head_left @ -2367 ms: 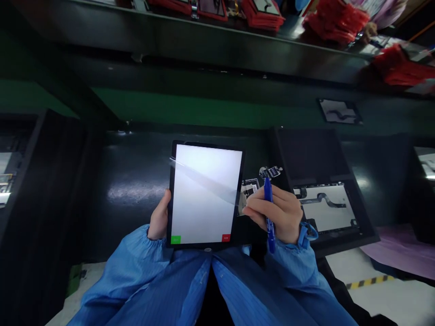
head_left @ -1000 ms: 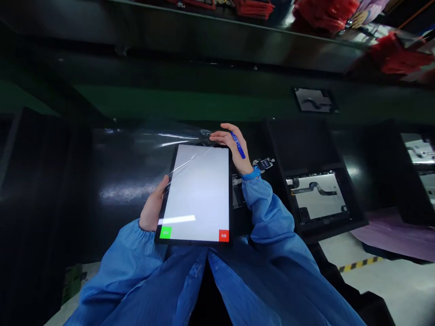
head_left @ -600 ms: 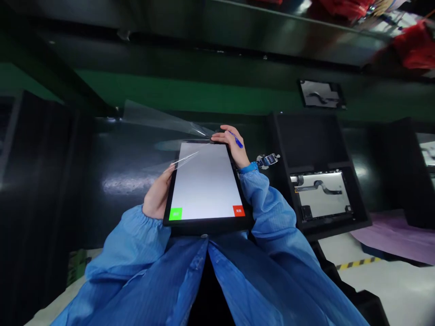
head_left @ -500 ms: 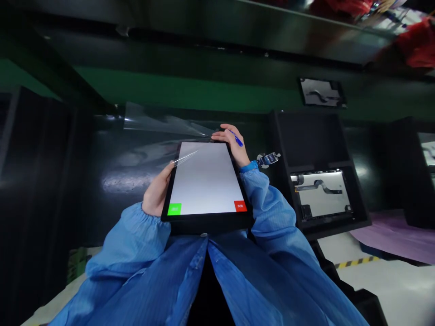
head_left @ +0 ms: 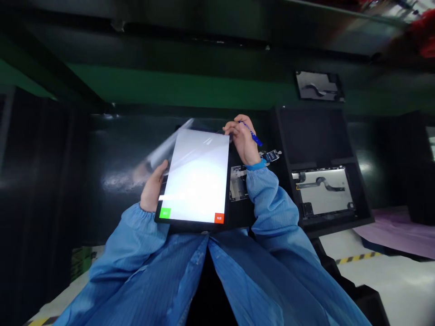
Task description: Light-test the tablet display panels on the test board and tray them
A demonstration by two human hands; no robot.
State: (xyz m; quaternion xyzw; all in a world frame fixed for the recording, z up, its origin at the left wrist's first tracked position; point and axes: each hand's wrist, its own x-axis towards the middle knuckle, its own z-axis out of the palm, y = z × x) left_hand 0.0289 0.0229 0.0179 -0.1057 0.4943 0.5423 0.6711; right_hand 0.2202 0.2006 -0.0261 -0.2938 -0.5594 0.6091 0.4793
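Note:
A tablet (head_left: 195,176) with a lit white screen, a green button at its lower left and a red one at its lower right, is held over my lap. My left hand (head_left: 152,191) grips its left edge, fingers closed round it. My right hand (head_left: 242,141) is at the tablet's top right corner, fingers pinched together with a blue pen (head_left: 253,134) held among them. A clear protective film (head_left: 168,147) hangs off the top left of the screen, blurred; whether my right fingers pinch its corner is unclear.
A dark glossy worktable (head_left: 118,158) lies ahead. To the right stands a black tray (head_left: 362,206) holding an opened tablet back with a flex cable (head_left: 321,190). Another part (head_left: 318,86) lies on the green belt (head_left: 152,88) beyond. A metal clip (head_left: 272,156) lies near my right wrist.
The tablet has tilted up and leftward. The film, earlier stretched far out to the upper left, now lies closer to the screen's left edge. My right hand lifted slightly at the top corner.

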